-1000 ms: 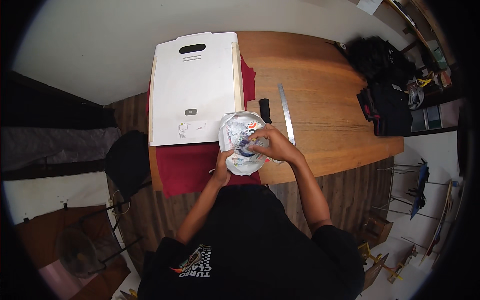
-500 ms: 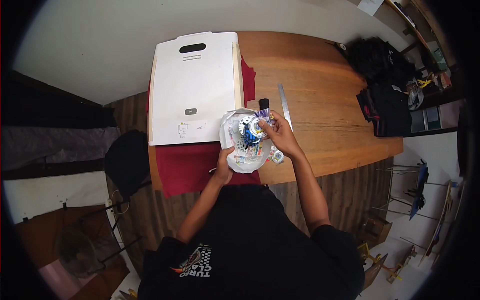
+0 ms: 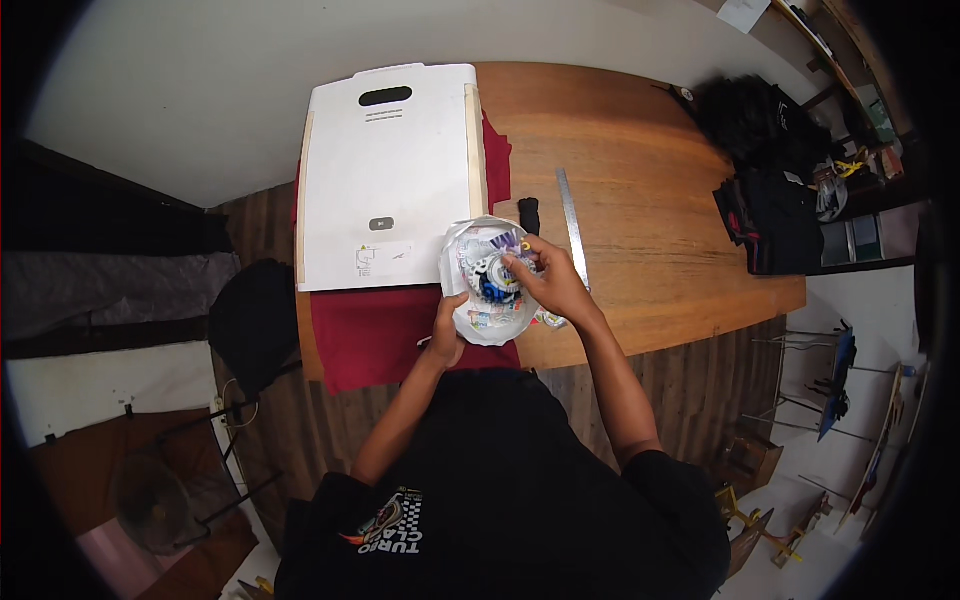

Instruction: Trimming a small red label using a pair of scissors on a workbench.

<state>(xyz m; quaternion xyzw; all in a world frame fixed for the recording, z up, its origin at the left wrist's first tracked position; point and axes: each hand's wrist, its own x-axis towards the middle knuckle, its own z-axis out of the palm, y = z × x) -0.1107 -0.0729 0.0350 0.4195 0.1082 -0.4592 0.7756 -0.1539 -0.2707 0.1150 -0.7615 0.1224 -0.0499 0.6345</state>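
My left hand (image 3: 449,331) grips the near left rim of a white, round, shallow container (image 3: 453,278) with a crinkled rim, held over the table's near edge. Inside it lie several printed pieces of clear film in mixed colours. My right hand (image 3: 556,284) reaches over the container's right side. Thumb and fingers pinch a round printed film piece (image 3: 503,272) in blue, white and black, which lies low against the other pieces. How many layers are in the pinch is hidden. Just past the container rests a small black folded item (image 3: 529,216).
A large white flat-topped machine (image 3: 400,190) stands left on the wooden table (image 3: 620,150), with dark red cloth (image 3: 370,350) under it. A metal ruler (image 3: 572,225) lies right of the container. Folded black clothes (image 3: 765,230) are stacked at the far right.
My right hand has moved left and slightly down, bringing the round film piece from the container's upper right further into it. My left hand and the container stay in place.
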